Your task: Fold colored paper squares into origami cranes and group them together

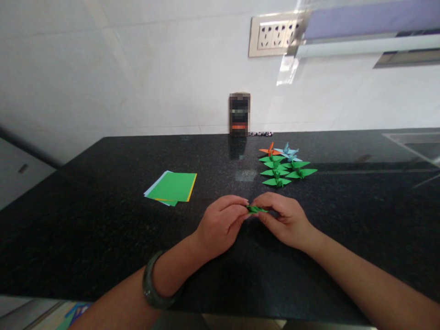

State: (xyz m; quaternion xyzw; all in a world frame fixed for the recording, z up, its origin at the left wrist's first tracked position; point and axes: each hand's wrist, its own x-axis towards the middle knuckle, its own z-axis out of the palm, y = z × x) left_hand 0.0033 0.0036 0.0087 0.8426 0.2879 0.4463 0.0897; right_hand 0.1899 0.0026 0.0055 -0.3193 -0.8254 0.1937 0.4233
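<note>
Between my hands, above the near middle of the dark countertop, is a small folded green paper [254, 209], partly hidden by fingers. My left hand [222, 224], with a dark bangle on its wrist, pinches the paper's left end. The fingers of my right hand [285, 219] are closed on its right side. Just beyond my right hand stand several folded paper cranes: green cranes [276, 173] in two rows, with an orange crane [271, 150] and light blue cranes [287, 150] at the back. To the left lies a stack of square paper sheets [173, 185], green on top, with yellow and pale blue edges showing.
A phone-like upright object [239, 114], its front blurred out, leans against the white tiled wall [154, 68], a beaded strap [261, 134] beside it. Higher up is a socket panel [275, 35]. The black speckled countertop [103, 220] ends at a front edge below my forearms.
</note>
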